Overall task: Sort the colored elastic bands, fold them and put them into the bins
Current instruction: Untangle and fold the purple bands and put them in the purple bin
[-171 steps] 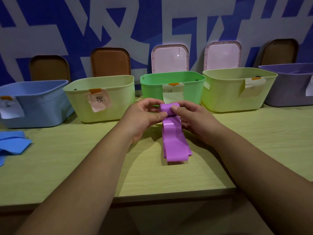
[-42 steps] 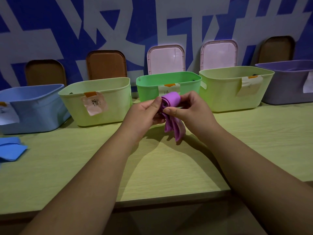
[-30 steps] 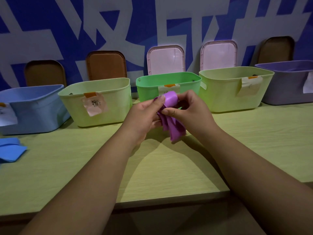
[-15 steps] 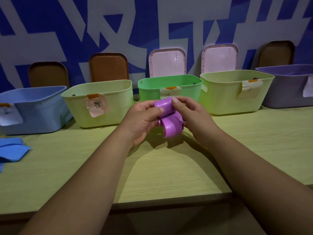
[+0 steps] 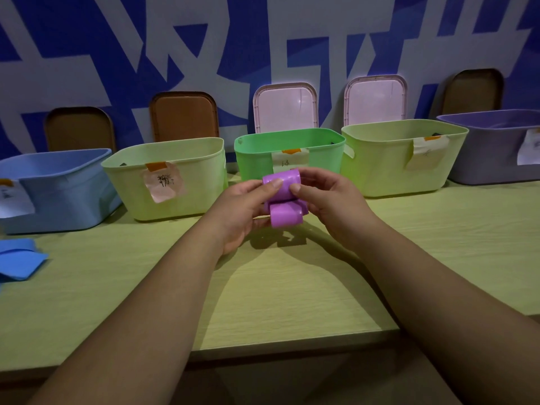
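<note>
– Fingers (image 5: 317, 175), both sets: your left hand (image 5: 242, 209) and right hand (image 5: 333, 203) pinch the purple band (image 5: 286, 219) from either side, thumbs on its near face, the rest curled behind.

– Agreed. Location: you hold it just above the worktop (image 5: 292, 287), its shadow beneath it, toward the middle of the far edge and directly before the green bin (image 5: 254, 168).

– Condition: gathered into two stacked loops. The upper one sits between your thumb tips; the lower one bulges free below them.

– Handling, as a judgement: light, soft, smooth-faced and springy. Slacken your pinch and the loops will likely unwind. Take hold across the full width where the layers overlap, thumb on one face, fingers on the other, firmly but without crushing.

– Destination, judged by colour alone: the purple bin (image 5: 491, 159) near the far right corner. Its label is too small to read, so check it as you reach over.

– Other stock: blue bands (image 5: 17, 258) at the left edge, unfolded, waiting for you.
</note>
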`<state>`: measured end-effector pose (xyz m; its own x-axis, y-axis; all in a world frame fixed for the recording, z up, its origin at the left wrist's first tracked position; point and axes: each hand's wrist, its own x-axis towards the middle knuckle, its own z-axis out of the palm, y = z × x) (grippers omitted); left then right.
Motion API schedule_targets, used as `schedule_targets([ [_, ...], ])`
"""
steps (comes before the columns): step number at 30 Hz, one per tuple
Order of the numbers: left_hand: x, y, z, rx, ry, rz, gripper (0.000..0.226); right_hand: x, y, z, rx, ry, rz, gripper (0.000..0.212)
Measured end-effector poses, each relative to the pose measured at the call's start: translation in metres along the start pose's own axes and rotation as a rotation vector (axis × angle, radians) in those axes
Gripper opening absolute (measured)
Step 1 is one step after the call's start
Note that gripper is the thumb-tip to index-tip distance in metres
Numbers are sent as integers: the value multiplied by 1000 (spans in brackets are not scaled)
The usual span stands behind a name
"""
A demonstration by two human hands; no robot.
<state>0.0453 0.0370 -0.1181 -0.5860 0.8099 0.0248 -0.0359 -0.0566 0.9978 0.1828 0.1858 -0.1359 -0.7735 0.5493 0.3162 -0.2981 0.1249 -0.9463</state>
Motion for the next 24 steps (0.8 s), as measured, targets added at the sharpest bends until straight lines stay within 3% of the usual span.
schedule_targets([
  [3,-1,0,-2,-14,-16,-6,50,3,3,-3,25,-24,26,35],
  [8,-3,1,-5,-41,-43,54,42,3,3,-3,69,-16,103,33],
  [15,-2,0,-6,-23,-64,93,51,2,2,-5,-22,-14,62,32],
  [18,-2,-2,-3,34,-71,117,46,1,2,-4,7,19,54,32],
  [24,4,-6,-5,75,-17,164,56,1,0,-3,45,41,67,30],
])
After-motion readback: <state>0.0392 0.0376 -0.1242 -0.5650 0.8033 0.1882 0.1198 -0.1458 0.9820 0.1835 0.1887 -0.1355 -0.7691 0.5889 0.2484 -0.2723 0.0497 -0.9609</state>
